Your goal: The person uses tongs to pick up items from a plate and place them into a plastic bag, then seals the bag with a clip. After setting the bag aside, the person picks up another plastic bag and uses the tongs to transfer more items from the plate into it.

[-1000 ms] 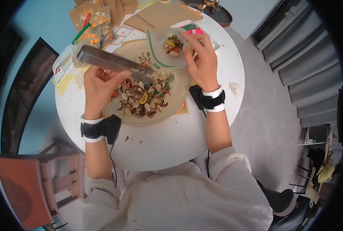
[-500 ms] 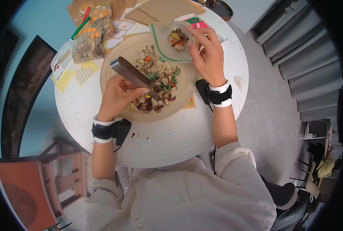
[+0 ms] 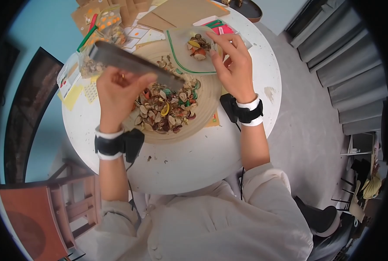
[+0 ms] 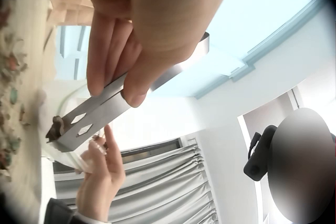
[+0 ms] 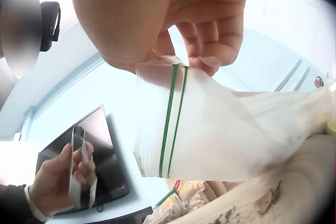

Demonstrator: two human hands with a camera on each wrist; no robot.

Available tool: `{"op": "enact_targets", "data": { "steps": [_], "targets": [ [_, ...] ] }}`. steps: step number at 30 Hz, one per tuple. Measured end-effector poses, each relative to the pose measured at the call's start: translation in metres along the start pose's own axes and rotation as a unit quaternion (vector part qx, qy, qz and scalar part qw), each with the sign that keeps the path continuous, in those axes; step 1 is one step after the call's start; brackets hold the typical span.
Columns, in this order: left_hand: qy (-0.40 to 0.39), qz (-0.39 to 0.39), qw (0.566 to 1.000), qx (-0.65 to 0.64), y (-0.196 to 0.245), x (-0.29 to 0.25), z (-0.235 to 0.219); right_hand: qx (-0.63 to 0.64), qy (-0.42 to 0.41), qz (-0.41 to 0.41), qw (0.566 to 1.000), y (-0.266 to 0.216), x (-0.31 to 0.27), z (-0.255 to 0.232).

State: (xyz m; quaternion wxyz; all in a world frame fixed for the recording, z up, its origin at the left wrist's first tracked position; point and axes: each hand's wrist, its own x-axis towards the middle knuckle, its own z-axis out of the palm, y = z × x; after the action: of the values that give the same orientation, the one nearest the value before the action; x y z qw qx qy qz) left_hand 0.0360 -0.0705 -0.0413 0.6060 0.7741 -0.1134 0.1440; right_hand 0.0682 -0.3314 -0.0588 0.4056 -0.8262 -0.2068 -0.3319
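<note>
my left hand (image 3: 122, 95) has the long silver metal tongs (image 3: 131, 62) pinched between thumb and fingers, the fingers narrow around the two arms, and the bent end stands up towards the far left. in the left wrist view a small brown dried piece (image 4: 58, 124) sits between the tips of the tongs, which slant down over the round pale wooden tray (image 3: 208, 106). my right hand (image 3: 236, 71) holds the clear plastic bag with a green zip strip (image 3: 179, 54), its thumb and fingertips pinching the edge, so these fingers are closed on the plastic while others bend loosely. the bag hangs over the far right part of the tray, its green-lined mouth turned left, towards the tongs; i cannot tell whether its bottom touches the wood. inside it lie dried pieces in brown, yellow and orange (image 3: 198, 48). below my hands, a heap of mixed dried petals and slices (image 3: 163, 114) covers the middle of the tray, with a yellow curl and green bits among it. the tray rests on the round white desk (image 3: 176, 174), small crumbs scattered near the desk's near edge. filled clear bags (image 3: 109, 32) lie by the far left edge, and flat brown paper sheets (image 3: 178, 15) along the far edge.
</note>
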Motion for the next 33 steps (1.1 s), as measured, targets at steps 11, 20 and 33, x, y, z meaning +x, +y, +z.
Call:
{"op": "enact_targets", "data": {
  "steps": [11,20,33],
  "targets": [
    [-0.007,0.086,0.99,-0.109,0.001,0.038,0.043,0.011,0.014,-0.004,1.0,0.004,-0.002,0.001],
    [-0.078,-0.094,0.992,-0.043,-0.016,-0.023,-0.037,0.002,0.024,-0.024,0.999,0.007,-0.003,0.001],
    [-0.083,-0.038,0.993,0.073,-0.023,-0.045,-0.011,0.003,0.029,-0.023,0.999,0.005,-0.005,0.001]
  ]
}}
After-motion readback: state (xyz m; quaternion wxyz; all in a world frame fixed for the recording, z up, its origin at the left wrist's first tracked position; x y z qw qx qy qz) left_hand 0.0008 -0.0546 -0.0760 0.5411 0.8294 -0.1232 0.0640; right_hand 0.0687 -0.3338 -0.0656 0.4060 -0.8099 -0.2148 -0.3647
